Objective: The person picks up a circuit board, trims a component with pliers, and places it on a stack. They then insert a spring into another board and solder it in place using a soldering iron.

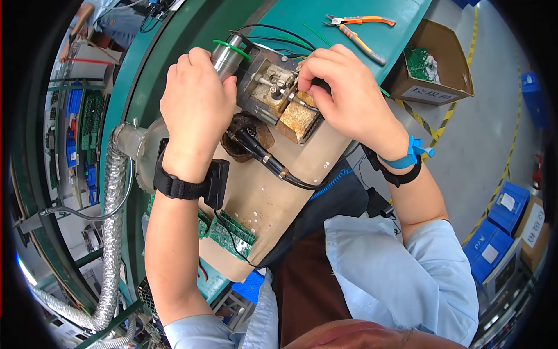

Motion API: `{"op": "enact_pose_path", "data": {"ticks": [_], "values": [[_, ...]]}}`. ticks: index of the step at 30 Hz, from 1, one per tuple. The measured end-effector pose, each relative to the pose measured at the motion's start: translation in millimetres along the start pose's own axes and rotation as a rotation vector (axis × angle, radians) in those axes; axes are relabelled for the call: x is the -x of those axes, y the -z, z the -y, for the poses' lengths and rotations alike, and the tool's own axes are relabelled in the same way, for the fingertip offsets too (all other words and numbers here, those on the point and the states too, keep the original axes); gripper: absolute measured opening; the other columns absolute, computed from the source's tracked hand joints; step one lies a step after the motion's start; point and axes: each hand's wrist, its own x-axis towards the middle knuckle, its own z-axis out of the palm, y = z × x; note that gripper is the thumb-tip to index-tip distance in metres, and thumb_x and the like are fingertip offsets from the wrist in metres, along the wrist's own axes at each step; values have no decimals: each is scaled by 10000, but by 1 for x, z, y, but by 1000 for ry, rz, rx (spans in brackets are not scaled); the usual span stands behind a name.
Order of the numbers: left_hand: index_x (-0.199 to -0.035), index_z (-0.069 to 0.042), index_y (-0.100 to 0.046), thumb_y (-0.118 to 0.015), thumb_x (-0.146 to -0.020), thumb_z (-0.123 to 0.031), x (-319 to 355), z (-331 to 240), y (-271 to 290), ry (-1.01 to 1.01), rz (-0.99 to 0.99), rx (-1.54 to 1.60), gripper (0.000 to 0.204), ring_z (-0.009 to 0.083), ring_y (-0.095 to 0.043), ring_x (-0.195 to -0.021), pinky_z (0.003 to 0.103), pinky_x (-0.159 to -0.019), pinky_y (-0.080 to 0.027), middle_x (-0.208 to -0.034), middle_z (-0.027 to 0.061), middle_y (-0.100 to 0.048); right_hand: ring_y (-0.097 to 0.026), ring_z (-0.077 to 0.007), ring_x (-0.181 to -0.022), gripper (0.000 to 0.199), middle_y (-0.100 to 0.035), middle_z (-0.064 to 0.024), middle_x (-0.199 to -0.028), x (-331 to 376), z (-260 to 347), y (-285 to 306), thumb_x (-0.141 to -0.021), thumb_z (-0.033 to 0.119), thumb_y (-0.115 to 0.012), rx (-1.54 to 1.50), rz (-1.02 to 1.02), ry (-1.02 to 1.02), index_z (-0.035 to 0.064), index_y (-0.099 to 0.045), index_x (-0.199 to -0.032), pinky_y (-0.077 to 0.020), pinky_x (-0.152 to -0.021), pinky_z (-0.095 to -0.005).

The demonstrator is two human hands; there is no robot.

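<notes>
- The person's left hand [197,96] is closed round the lower part of a silver cylinder [227,59], probably a reel of solder wire, with a green ring [224,44] near its far end.
- The cylinder lies beyond the left palm; its long axis runs away from the person and leans a little rightward. Its near end is hidden by the fingers.
- The right hand [350,88] is at the opposite side of the metal soldering fixture [271,85], thumb and forefinger curled toward each other. Whether they pinch anything, I cannot tell.
- The relation that seems to matter most is the gap across that fixture: the cylinder is well to the left of the right fingertips, so the left hand is clearly nearer.
- Nearer the person, the yellowish cleaning sponge [299,121] sits just below the right fingertips.
- The soldering iron [254,145] rests free of both hands, its tip end in the dark holder [267,135], its black handle slanting down and right between the forearms.
- Beyond the right hand, the orange-handled side cutters [343,22] lie on the bench [407,17], untouched.
</notes>
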Motion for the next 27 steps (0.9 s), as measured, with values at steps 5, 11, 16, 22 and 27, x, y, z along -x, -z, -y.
{"op": "enact_pose_path", "data": {"ticks": [5,11,16,22,27], "values": [[-987,-30,-539,-822,-789,-219,-1,-2,2,-21,5,-44,394,307,-635,-933,412,-759,-563,-961,122,-619,-547,-299,-862,164,-633,-79,-868,0,1,0,-737,-87,-610,-9,-3,-10,42,-603,-839,-469,-757,-383],[-949,-40,-520,-833,-773,-214,1,-8,-1,-55,-27,-93,399,289,-625,-903,390,-743,-543,-928,109,-594,-554,-295,-876,179,-637,-76,-875,1,0,-1,-731,-96,-613,-29,4,-39,44,-603,-841,-471,-762,-379],[-957,-42,-521,-834,-772,-214,-1,-11,2,-57,-11,-127,403,280,-621,-899,380,-740,-528,-925,102,-586,-554,-294,-872,170,-639,-76,-894,-2,0,1,-729,-101,-612,-20,26,-35,45,-601,-817,-473,-757,-379],[-1170,46,-573,-799,-815,-213,4,-6,0,-85,-22,-61,494,323,-637,-967,417,-802,-533,-1026,138,-643,-569,-295,-884,151,-643,-94,-933,0,-2,-1,-731,-99,-613,-11,19,-7,48,-603,-765,-476,-755,-380],[-1290,87,-583,-755,-852,-194,4,9,-4,-28,41,141,548,369,-659,-1022,445,-858,-536,-1105,202,-687,-580,-297,-895,145,-656,-106,-959,1,-1,0,-730,-95,-616,-23,14,-16,48,-611,-754,-480,-757,-381]]}}
